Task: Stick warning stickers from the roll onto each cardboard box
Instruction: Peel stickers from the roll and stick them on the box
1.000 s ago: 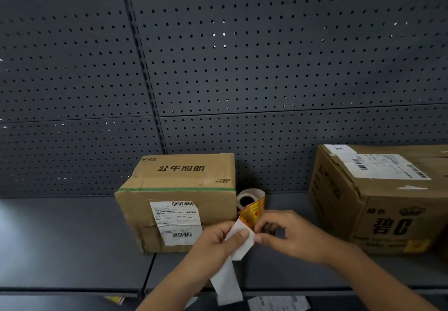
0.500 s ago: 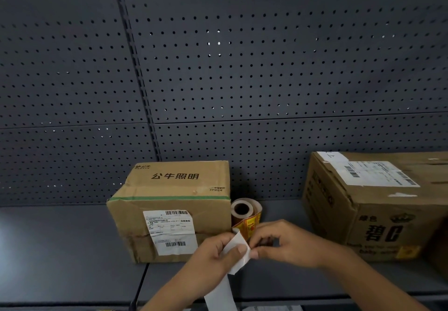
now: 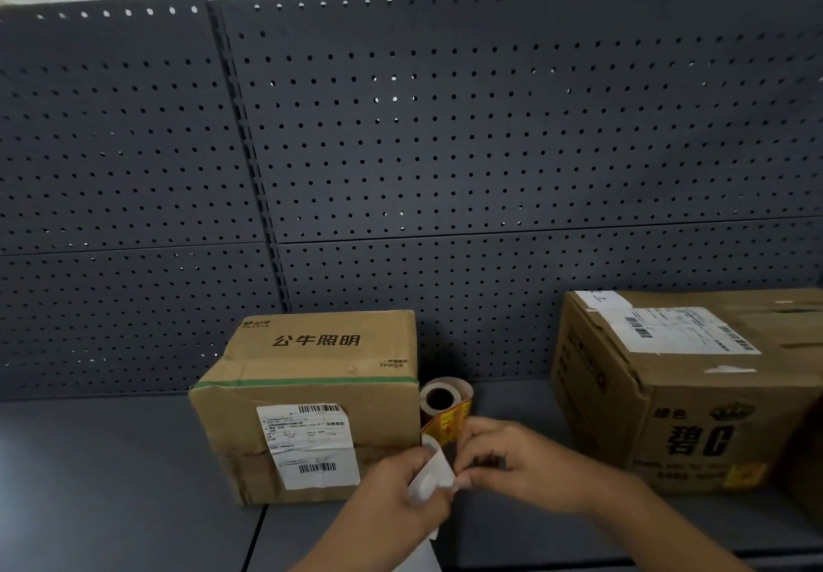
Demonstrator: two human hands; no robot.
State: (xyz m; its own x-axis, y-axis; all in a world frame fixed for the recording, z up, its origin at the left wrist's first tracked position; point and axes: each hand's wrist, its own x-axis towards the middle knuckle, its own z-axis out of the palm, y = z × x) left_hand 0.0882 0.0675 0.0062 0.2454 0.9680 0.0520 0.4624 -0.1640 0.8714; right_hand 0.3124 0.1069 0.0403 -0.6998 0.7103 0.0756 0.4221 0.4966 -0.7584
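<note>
Both forearms reach in from the lower edge, the left forearm (image 3: 343,540) rising from bottom centre and the right forearm (image 3: 668,522) slanting in from the bottom right. The left hand (image 3: 407,493) is curled, its fingers and thumb gripping a white backing strip (image 3: 434,473). The right hand (image 3: 521,460) sits just beside it, knuckles up, fingers bent, and its fingertips (image 3: 461,480) pinch the strip's edge. The two hands nearly touch.

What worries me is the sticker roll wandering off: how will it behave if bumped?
The sticker roll lies on its curved side, core hole facing the camera, so it would probably roll along the flat shelf. Small with a hollow core, it is likely light. Its strip, pinched by the left hand and right hand, might drag it.
</note>
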